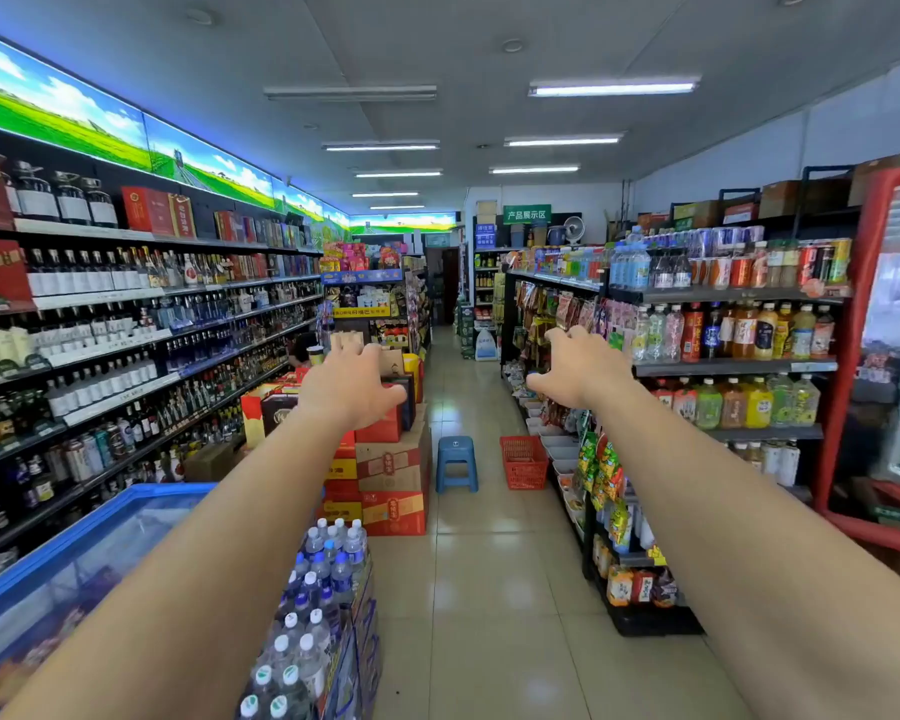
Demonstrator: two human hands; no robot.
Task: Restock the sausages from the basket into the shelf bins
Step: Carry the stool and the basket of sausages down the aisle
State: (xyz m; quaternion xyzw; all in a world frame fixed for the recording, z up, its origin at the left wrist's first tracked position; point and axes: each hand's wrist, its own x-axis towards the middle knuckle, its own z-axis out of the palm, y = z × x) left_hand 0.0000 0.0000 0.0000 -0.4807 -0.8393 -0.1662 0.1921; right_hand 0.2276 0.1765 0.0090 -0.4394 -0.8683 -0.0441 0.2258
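A red plastic basket (524,462) stands on the aisle floor far ahead, beside the right-hand shelving. A row of white shelf bins (556,443) runs low along that shelf next to it. What lies in the basket is too far to make out. Both my arms are stretched forward at chest height. My left hand (352,386) and my right hand (575,368) hold nothing, fingers spread and curled, well short of the basket.
A blue stool (456,462) stands in the aisle left of the basket. Stacked red cartons (391,480) and packs of water bottles (323,605) line the left side, with a blue chest freezer (74,574) beyond. Drink shelves (723,366) and a red fridge (894,356) stand at right.
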